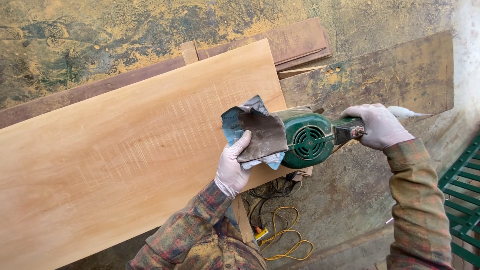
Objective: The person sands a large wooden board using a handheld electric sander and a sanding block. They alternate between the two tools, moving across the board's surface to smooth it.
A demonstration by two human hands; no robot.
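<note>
A wide pale wooden board (115,150) lies slanted across the view, with faint curved scratch marks on its surface. My left hand (232,167), in a white glove, presses a worn sheet of sandpaper (260,132) against the head of a green power grinder (305,137) near the board's right end. My right hand (377,125), also gloved, grips the grinder's dark handle. The grinder's disc is hidden under the sandpaper.
Dark planks (295,42) lie behind the board on a dusty, sawdust-covered floor (80,40). A yellow cable (282,240) and black wires coil on the floor below the grinder. A green metal frame (462,200) stands at the right edge.
</note>
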